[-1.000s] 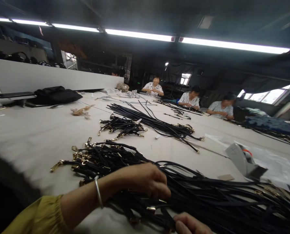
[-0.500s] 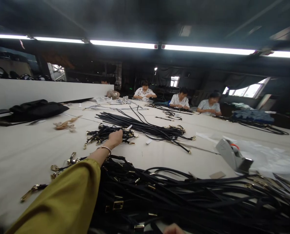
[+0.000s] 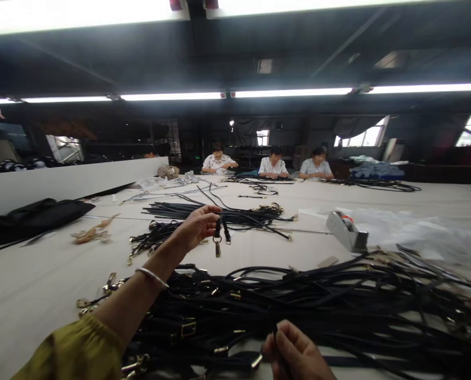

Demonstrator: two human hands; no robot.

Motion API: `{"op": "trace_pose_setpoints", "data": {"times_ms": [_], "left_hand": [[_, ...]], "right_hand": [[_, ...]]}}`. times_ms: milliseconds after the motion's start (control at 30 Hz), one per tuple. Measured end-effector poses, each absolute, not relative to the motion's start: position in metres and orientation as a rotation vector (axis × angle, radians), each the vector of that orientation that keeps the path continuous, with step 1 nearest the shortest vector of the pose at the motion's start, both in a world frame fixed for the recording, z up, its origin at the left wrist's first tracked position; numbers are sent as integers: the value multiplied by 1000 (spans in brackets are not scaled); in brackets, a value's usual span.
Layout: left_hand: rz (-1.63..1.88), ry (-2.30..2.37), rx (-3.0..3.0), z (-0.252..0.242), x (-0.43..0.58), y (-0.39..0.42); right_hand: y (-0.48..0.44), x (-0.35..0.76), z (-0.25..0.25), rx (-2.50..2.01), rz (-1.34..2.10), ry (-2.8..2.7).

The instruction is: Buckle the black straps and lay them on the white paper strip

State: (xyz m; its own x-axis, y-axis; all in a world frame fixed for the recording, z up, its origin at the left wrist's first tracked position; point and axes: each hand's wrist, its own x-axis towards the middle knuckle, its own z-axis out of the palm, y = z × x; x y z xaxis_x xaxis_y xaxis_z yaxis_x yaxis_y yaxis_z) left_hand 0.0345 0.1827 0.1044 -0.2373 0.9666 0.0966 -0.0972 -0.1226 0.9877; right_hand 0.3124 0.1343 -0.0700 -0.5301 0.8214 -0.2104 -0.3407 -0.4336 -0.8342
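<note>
My left hand [image 3: 199,227] is raised over the table, its fingers pinching a short black strap [image 3: 218,228] with a gold snap hook and a small buckle hanging down. Low in the view, my right hand [image 3: 294,351] is closed on a long black strap, and a metal end shows beside its fingertips. Between me and the middle of the table spreads a large heap of black straps [image 3: 259,306] with gold buckles. A pile of short straps with gold hooks [image 3: 150,237] lies behind my left forearm. Beyond it sits a bundle of long black straps [image 3: 243,215].
A grey tape dispenser [image 3: 344,232] stands right of centre, beside clear plastic bags [image 3: 410,227]. Tan strips [image 3: 95,231] and a black cloth bag [image 3: 37,219] lie at the left. Several co-workers [image 3: 273,163] sit along the far side by a white partition [image 3: 81,177].
My left hand has lifted off the pile of short straps, holding one, and come nearer. My right hand has risen further into view with a strap. The view has tilted up and turned right.
</note>
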Motion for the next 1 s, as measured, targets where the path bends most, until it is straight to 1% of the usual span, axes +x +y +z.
{"op": "trace_pose_setpoints", "data": {"times_ms": [100,233,333,400,467,533,600,667,733,833,900,1000], "left_hand": [[1361,1047,1187,92,85,150],[961,846,1347,65,139,92],[664,963,1519,40,158,53],[587,1055,1613,24,165,38],[637,1055,1517,9,172,32],[759,1000,1252,-3,182,31],[885,938,1012,-11,193,32],[1002,870,893,-15,204,32],[1070,841,874,-15,213,31],[1083,831,867,-14,222,28],[1089,802,826,-14,227,28],[1117,733,736,-17,231,30]], "right_hand": [[121,329,-31,-676,2093,-800],[104,350,0,-433,2084,-695],[87,364,6,-487,1935,-754],[71,372,5,-596,1825,-974],[53,378,3,-699,1705,-1287],[36,381,-4,-779,1597,-1567],[23,384,-14,-841,1506,-1761],[17,385,-24,-887,1441,-1897],[14,386,-31,-940,1404,-1929],[11,385,-34,-1019,1431,-1852],[9,384,-33,-1046,1516,-1751],[7,387,-29,-983,1732,-1588]]}}
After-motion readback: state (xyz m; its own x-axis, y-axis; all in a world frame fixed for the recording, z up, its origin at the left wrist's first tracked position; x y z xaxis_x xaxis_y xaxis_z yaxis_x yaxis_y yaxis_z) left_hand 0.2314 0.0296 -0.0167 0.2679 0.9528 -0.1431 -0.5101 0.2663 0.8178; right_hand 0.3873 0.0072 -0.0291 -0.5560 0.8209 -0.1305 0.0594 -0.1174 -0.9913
